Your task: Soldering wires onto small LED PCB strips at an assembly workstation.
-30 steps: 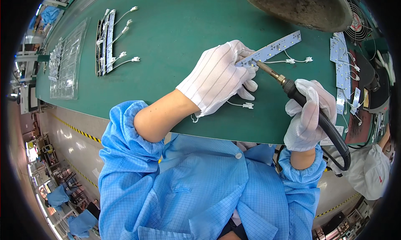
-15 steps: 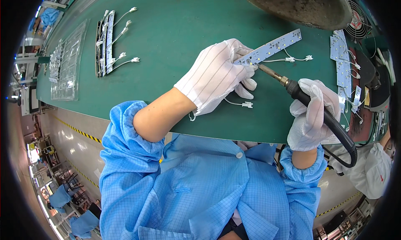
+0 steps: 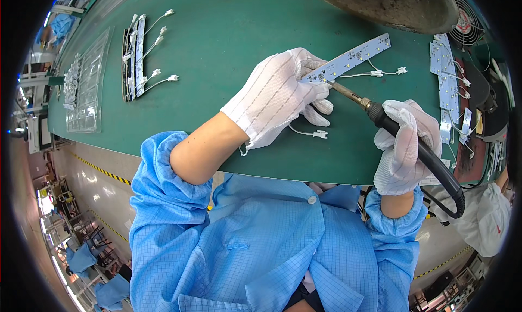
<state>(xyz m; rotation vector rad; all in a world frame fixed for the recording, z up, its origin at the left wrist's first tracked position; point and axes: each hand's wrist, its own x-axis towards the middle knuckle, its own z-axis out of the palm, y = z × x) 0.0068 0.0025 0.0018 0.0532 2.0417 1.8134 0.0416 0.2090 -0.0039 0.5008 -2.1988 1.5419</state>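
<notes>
My left hand (image 3: pixel 285 89), in a white striped glove, pinches the near end of a white LED circuit board strip (image 3: pixel 353 58). The strip slants up to the right over the table, and small components dot its face. Thin white wires with plugs run out beside it; one white connector (image 3: pixel 321 133) lies below my left fingers. My right hand (image 3: pixel 409 141), gloved too, is closed round the black handle of a soldering iron (image 3: pixel 356 97). The iron's tip meets the strip near my left fingertips; whether it touches the surface I cannot tell.
Wired LED strips (image 3: pixel 140 56) lie at the left, beside a clear plastic tray (image 3: pixel 87 89). More boards (image 3: pixel 447 78) are stacked at the right, near a fan (image 3: pixel 466 24). A large dark-stained hood (image 3: pixel 389 5) hangs over the far side of the green table (image 3: pixel 217 35).
My left hand and the strip have shifted slightly left. The soldering iron's tip has moved a little left and up with them, while my grip on both stays the same.
</notes>
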